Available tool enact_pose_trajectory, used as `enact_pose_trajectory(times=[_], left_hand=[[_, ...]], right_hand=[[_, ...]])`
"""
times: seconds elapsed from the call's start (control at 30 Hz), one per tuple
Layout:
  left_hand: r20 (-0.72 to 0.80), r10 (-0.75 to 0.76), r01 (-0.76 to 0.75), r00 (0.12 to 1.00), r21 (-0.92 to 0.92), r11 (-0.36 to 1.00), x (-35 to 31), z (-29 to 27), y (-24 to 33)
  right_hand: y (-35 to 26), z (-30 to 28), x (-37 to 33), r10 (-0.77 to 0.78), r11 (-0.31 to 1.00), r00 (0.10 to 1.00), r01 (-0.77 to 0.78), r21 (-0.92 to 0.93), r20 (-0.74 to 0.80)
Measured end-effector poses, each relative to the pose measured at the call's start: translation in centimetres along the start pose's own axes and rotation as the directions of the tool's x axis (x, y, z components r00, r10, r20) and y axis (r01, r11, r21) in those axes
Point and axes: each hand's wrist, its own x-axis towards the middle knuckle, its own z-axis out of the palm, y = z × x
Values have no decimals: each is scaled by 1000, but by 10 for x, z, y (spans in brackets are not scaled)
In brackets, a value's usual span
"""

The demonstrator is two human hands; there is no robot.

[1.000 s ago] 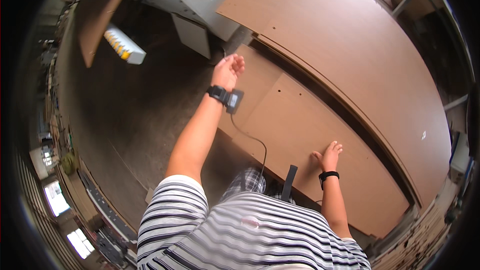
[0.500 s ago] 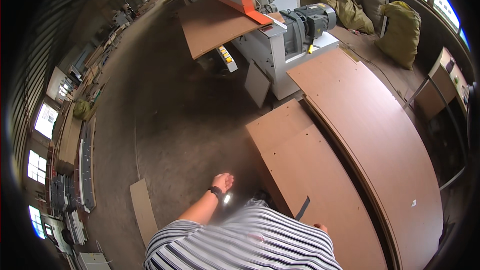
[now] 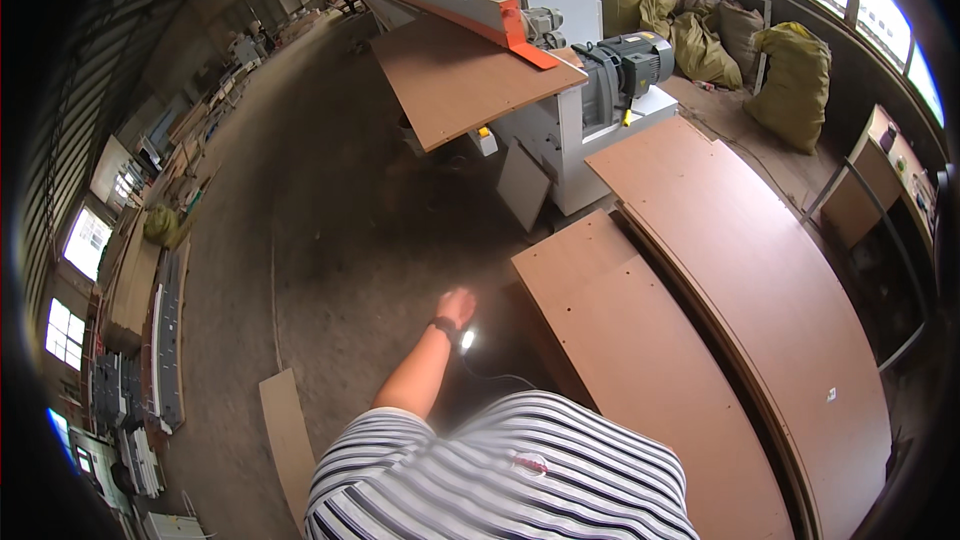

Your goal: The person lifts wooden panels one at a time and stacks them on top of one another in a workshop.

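Note:
My left hand (image 3: 458, 306) is stretched forward over the concrete floor, with a dark band on its wrist. Motion smears its fingers, so their closure is unclear, and no held thing shows. Nearest to it on the right is a low stack of brown boards (image 3: 640, 320). My right hand is out of sight. Ahead, a brown panel (image 3: 470, 80) lies on a grey machine (image 3: 563, 155) beside an orange guard (image 3: 522, 40), its near corner jutting out over the floor.
A second stack of brown boards (image 3: 760, 260) stands farther right. A grey motor (image 3: 640, 60) sits on the machine's end, and a loose board (image 3: 524, 185) leans below. Stuffed sacks (image 3: 790, 85) line the right wall. A narrow board (image 3: 285, 430) lies on the left floor.
My left hand has reached farther forward. The right hand has gone out of view. The panel on the machine has slid toward me, covering more of the yellow-buttoned box below it.

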Motion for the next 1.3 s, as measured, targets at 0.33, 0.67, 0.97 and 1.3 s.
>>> enact_pose_trajectory(times=[0.33, 0.67, 0.97, 1.3], left_hand=[[41, 37, -28, 998, -194, 981, 65, -5, 78], [102, 115, -86, 988, -248, 965, 86, 44, 124], [21, 76, -68, 997, -260, 963, 65, 83, 115], [253, 36, -12, 967, -96, 995, 26, 76, 73]], right_hand=[[-55, 35, -38, 25, 995, 1000, -26, 98, 9], [-64, 30, -65, 77, 994, 996, -73, 83, -53], [-33, 47, -45, 27, 998, 999, -25, 50, -45], [-128, 28, -31, -168, 985, 986, 167, 48, 12]])
